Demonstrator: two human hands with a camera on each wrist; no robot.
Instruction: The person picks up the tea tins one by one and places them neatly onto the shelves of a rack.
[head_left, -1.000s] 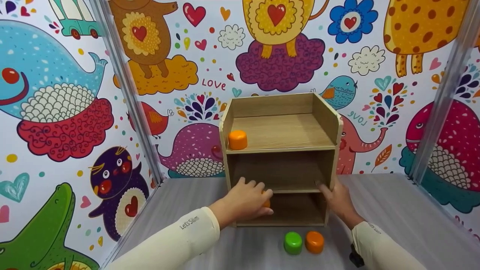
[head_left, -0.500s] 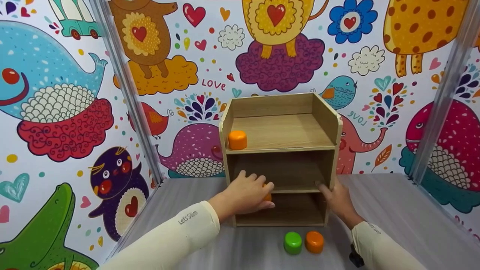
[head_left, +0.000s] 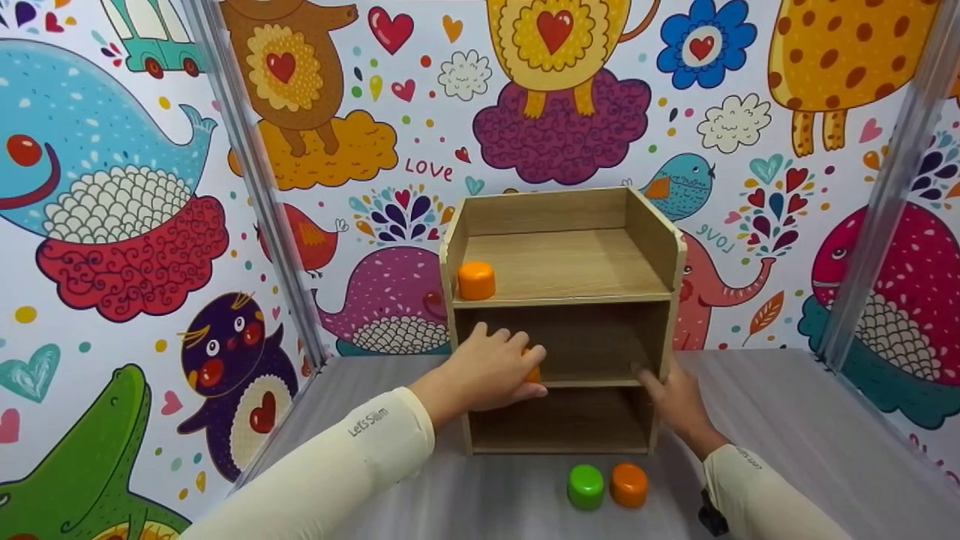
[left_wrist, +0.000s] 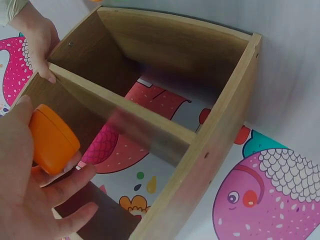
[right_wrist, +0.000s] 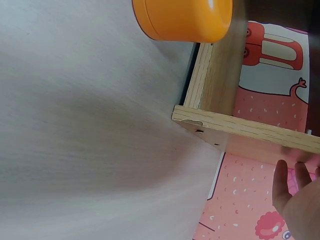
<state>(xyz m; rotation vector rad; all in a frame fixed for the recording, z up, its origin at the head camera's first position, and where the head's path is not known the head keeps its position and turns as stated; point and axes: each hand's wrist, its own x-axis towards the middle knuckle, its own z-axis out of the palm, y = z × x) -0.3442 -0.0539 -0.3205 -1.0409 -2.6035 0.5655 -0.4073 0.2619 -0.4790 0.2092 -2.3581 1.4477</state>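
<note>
My left hand (head_left: 487,371) pinches a small orange plastic cylinder (left_wrist: 54,140) with rounded edges between thumb and fingers. It is at the left front of the wooden shelf unit (head_left: 562,300), around the height of the middle board. In the head view the fingers cover most of the cylinder. My right hand (head_left: 679,401) grips the unit's right side panel, thumb at the front edge by the middle board and fingers along the outer face. Another orange cylinder (head_left: 476,280) stands at the left end of the top shelf.
A green cylinder (head_left: 586,487) and an orange-red cylinder (head_left: 629,484) stand side by side on the grey table (head_left: 382,495) in front of the unit. Behind the unit rises a wall (head_left: 420,210) printed with cartoon animals. Side walls meet it at metal corner posts (head_left: 259,180).
My left hand has risen slightly with the orange cylinder, from about the middle board's edge to just above it. The right hand keeps its grip on the side panel.
</note>
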